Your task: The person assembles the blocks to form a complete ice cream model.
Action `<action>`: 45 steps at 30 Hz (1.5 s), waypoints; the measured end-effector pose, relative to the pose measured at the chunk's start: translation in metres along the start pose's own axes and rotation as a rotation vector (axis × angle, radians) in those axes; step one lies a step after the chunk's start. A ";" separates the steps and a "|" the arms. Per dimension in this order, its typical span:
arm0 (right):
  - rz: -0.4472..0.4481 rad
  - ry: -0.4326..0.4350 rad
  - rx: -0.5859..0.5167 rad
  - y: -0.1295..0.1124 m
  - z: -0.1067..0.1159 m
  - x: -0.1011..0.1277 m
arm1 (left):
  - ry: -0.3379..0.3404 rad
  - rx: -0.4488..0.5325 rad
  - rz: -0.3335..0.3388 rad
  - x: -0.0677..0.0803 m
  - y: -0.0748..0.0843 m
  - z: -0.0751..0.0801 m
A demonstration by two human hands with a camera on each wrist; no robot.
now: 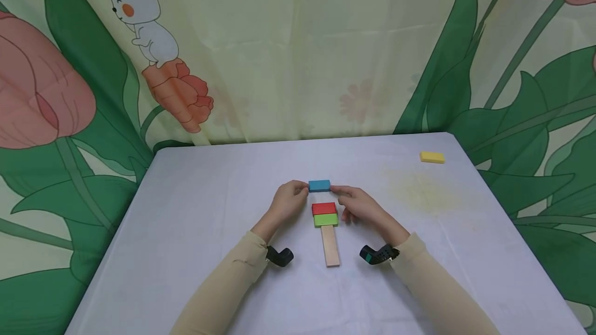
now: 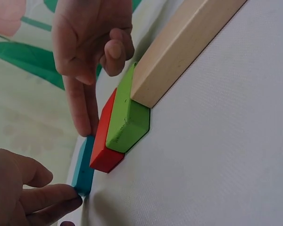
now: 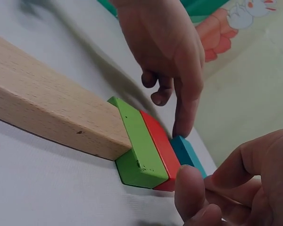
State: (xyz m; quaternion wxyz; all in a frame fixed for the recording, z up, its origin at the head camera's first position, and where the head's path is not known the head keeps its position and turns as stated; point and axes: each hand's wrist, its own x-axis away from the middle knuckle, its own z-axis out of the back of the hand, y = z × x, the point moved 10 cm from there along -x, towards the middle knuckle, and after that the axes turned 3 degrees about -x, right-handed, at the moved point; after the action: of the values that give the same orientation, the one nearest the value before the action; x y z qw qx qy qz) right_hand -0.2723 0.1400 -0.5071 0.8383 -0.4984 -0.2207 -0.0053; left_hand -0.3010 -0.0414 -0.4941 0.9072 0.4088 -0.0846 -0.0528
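A blue wooden block point(image 1: 319, 186) lies on the white table, crosswise beyond the other blocks. My left hand point(image 1: 287, 201) touches its left end with extended fingertips. At its right end is my right hand point(image 1: 364, 204), index finger pointing straight at it and the lower fingers bent beneath. Nearer to me a red block point(image 1: 324, 209) lies flat against a green block point(image 1: 326, 220). A long plain wooden block point(image 1: 330, 246) runs from the green one towards me. In the left wrist view, the fingertips of both hands meet opposite ends of the blue block point(image 2: 83, 167).
A yellow block point(image 1: 432, 157) lies near the table's far right corner. A cloth backdrop point(image 1: 298, 56) with printed tulips and a rabbit hangs behind the table point(image 1: 195, 211). Both wrists wear dark straps with small devices.
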 end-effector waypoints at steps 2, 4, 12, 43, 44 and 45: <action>-0.004 0.006 -0.004 0.001 0.000 0.001 | 0.001 -0.007 -0.009 0.001 0.001 0.000; -0.004 0.010 -0.002 0.002 0.000 0.003 | 0.004 -0.015 -0.017 0.002 0.002 0.000; -0.029 0.033 -0.007 0.008 0.000 0.009 | 0.001 -0.024 -0.035 0.009 0.002 -0.001; -0.002 0.049 -0.032 0.013 -0.003 0.029 | -0.004 -0.102 -0.138 0.033 0.007 -0.004; -0.003 0.049 -0.032 0.013 -0.004 0.030 | -0.005 -0.103 -0.137 0.033 0.007 -0.004; -0.004 0.049 -0.032 0.014 -0.005 0.030 | -0.002 -0.107 -0.147 0.034 0.008 -0.004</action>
State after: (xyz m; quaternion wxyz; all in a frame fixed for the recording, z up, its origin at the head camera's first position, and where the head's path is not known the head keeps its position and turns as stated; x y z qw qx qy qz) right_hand -0.2402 0.1495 -0.5089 0.8354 -0.5110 -0.2009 -0.0230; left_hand -0.2669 -0.0390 -0.4873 0.9213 0.3648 -0.0524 -0.1239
